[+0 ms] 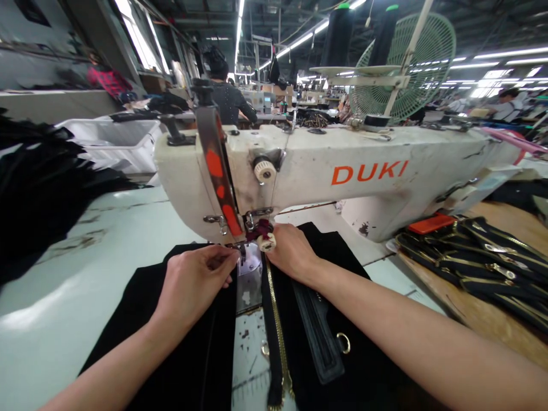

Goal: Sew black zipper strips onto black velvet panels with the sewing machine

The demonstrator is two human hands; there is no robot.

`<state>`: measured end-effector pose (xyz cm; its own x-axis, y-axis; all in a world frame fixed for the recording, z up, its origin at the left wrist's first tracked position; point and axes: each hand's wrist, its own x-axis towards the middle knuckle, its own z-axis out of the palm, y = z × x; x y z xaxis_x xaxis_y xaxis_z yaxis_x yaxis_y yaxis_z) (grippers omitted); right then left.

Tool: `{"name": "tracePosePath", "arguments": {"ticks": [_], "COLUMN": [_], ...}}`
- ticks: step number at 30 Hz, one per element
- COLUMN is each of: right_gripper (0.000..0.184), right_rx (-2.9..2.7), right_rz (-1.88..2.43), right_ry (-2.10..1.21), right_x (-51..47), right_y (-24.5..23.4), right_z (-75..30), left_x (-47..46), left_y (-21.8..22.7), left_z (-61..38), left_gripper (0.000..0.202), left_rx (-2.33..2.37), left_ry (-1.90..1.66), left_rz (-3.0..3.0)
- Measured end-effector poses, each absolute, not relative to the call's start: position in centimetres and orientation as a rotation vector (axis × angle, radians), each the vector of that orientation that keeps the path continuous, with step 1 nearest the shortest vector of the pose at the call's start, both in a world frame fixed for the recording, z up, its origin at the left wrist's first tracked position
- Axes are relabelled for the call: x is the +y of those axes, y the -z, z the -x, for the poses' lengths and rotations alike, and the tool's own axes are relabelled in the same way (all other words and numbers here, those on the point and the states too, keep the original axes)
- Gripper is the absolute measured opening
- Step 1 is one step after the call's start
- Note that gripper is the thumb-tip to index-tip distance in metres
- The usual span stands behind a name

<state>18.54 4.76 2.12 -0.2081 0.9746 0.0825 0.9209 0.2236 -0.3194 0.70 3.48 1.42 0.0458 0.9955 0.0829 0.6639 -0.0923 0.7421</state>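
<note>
A white sewing machine stands across the view, its needle area lit just between my hands. Left of the presser foot, my left hand pinches the edge of a black fabric panel with thumb and forefinger. My right hand reaches behind the needle area, its fingertips partly hidden by the machine head, and rests on a second black panel. A brass-toothed zipper runs along that panel's left edge. The second panel also carries a dark leather-like strip and a gold ring.
Black zippers are heaped on a wooden board at right, with an orange item on them. Dark fabric is piled at far left, near a white plastic bin. Behind are thread cones, a fan and other people.
</note>
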Motion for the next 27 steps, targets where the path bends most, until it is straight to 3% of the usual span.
{"name": "tracePosePath", "arguments": {"ticks": [16,27], "right_gripper": [0.003,0.011], "right_rx": [-2.084,-1.979], "right_rz": [1.397,1.302], "right_ry": [-0.602,-0.616], "right_x": [5.1,5.2], "right_y": [-1.3,0.2], "right_z": [-18.8,-17.8], "left_x": [3.4,3.1], "left_y": [-1.5,-1.8], "left_z": [-1.2,-1.0], "left_gripper": [0.039,0.040], "left_rx": [1.690,1.670], "left_ry": [-0.813,-0.834], "left_rz": [-1.797,-1.816]}}
